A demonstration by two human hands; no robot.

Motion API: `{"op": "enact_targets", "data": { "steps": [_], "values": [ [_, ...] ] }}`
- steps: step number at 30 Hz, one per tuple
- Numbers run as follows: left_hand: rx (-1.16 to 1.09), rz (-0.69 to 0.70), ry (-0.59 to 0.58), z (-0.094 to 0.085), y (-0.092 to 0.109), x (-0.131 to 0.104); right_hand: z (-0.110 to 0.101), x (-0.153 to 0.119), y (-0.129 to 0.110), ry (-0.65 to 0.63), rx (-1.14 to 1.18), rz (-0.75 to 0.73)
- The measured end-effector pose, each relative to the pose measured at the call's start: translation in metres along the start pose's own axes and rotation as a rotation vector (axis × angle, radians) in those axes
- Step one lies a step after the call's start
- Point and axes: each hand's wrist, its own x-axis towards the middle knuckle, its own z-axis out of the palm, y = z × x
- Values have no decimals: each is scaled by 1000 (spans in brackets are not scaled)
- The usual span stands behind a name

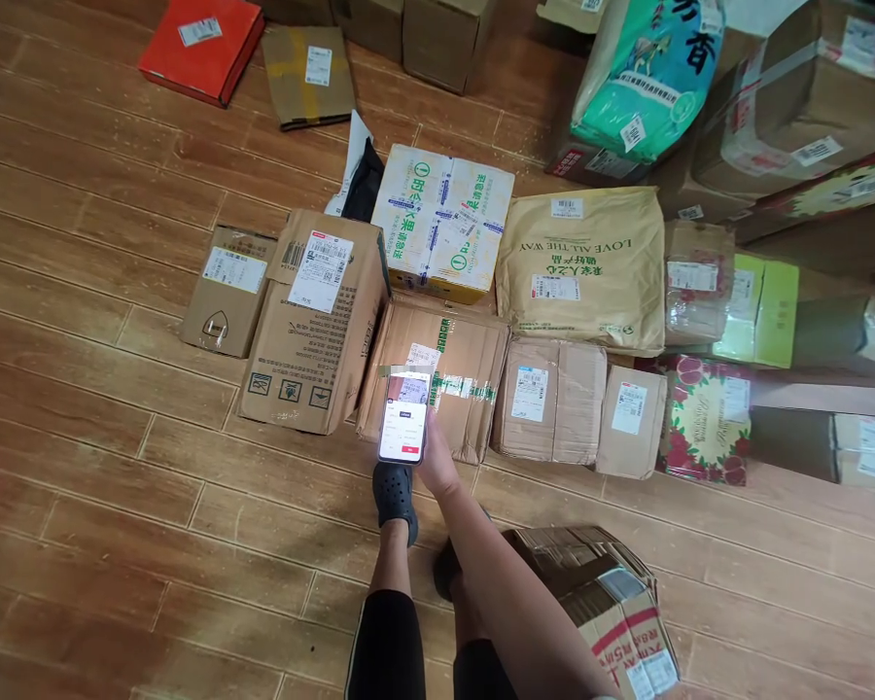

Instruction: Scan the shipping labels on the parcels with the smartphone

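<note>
My right hand (438,455) is closed round a smartphone (402,428), its lit screen facing up at me. A camera picture fills the top of the screen, with a white panel and a red button below. The phone is over the near edge of a cardboard box (473,355) with green printed tape and a white label. Part of that label shows just above the phone. To the left stands a taller carton (313,340) with a white shipping label, and to the right a taped box (565,403) with its own label. My left hand is out of view.
Behind are a white-and-yellow fruit box (444,214) and a tan mailer bag (579,262). A green rice sack (648,78) and stacked cartons (809,107) stand at the upper right. A battered box (590,583) lies beside my legs. My clog (394,496) is close to the parcels.
</note>
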Motion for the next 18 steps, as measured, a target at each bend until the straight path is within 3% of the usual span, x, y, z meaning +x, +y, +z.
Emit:
{"op": "enact_targets", "data": {
  "steps": [9,18],
  "values": [
    [-6,-23,-18,4,9,10,3,0,-4,-15,9,4],
    [-12,-51,-12,5,-6,-10,8,-5,-10,-28,40,12]
  ]
}}
